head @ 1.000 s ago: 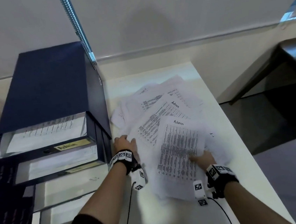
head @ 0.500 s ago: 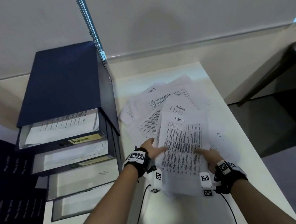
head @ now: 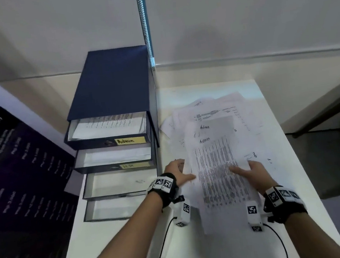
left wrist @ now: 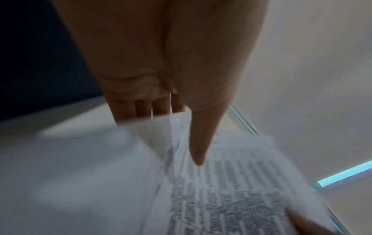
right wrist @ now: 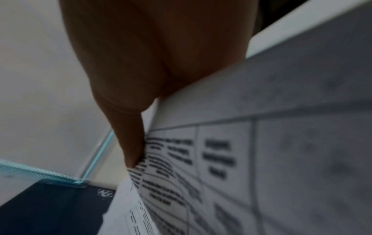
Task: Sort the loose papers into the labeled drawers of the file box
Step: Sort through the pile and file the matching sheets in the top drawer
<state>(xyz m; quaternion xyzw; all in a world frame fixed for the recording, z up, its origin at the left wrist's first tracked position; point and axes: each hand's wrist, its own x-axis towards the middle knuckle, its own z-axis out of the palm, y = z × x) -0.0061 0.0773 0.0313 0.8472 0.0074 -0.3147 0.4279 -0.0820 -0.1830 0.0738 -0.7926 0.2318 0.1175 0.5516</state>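
Observation:
A navy file box [head: 107, 83] stands at the table's back left with its four drawers pulled out. The top drawer [head: 110, 125] carries a yellow "Admin" label [head: 131, 140] and has printed sheets in it. A few printed sheets headed "Admin" [head: 216, 161] are held between both hands in front of the loose paper pile [head: 211, 112]. My left hand [head: 178, 173] pinches their left edge, thumb [left wrist: 198, 143] on top and fingers underneath. My right hand [head: 251, 171] pinches the right edge of the held sheets [right wrist: 261, 159], thumb [right wrist: 130, 143] on the print.
The second drawer [head: 115, 156] holds white sheets; the third drawer [head: 116, 182] and fourth drawer [head: 110, 208] look nearly bare. A dark printed poster [head: 22, 165] leans left of the box. A metal conduit [head: 144, 26] runs down the wall. The white table [head: 308, 177] ends at the right.
My left hand left the table beside the box and took the sheets' left edge. Both hands squared the Admin sheets and drew them slightly off the pile.

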